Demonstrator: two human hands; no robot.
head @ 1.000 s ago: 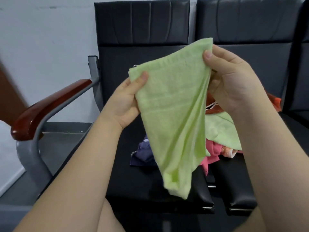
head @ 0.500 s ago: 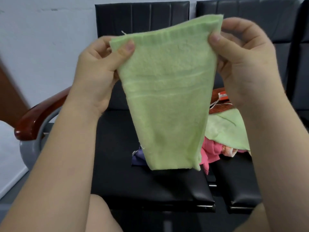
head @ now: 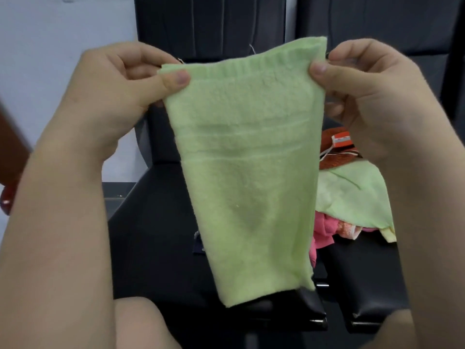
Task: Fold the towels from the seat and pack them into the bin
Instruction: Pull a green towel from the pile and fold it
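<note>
A light green towel [head: 249, 172] hangs folded lengthwise in front of me, above the black seat [head: 156, 235]. My left hand [head: 118, 96] pinches its top left corner between thumb and fingers. My right hand [head: 370, 96] pinches the top right corner the same way. Behind the hanging towel, a pile of towels lies on the seat: another light green one [head: 352, 195], a pink one [head: 324, 230], an orange-brown one [head: 337, 147] and a dark blue one [head: 198, 244] mostly hidden. No bin is in view.
Two black padded chairs stand side by side against a pale wall [head: 50, 46]. A red-brown wooden armrest [head: 7, 197] shows at the far left edge. My knee [head: 141, 323] is at the bottom, close to the seat's front edge.
The towel first hung loosely bunched from my hands. I raised it and spread its top edge, and it now hangs flat between both hands. The view has come closer.
</note>
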